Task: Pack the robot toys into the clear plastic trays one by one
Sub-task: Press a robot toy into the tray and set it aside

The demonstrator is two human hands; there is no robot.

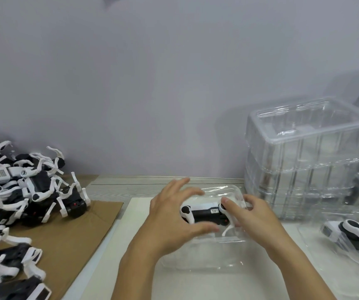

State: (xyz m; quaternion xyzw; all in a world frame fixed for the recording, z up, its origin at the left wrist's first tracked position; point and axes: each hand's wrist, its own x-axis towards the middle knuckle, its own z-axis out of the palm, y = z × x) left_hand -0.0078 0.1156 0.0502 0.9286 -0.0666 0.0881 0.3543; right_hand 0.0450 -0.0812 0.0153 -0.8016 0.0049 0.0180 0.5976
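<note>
Seating the robot toy [204, 214] squarely in the tray [202, 256] needs even pressure; left hand [170, 215] spread open over it, right hand [254, 215] pinching its end.

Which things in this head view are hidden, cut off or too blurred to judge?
- Black-and-white robot toy in the clear plastic tray: both ends covered by left hand and right hand.
- Its small label: print too small.
- Second packed toy: cut by the right edge.
- Toy pile: cut by the left edge, blurred.
</note>
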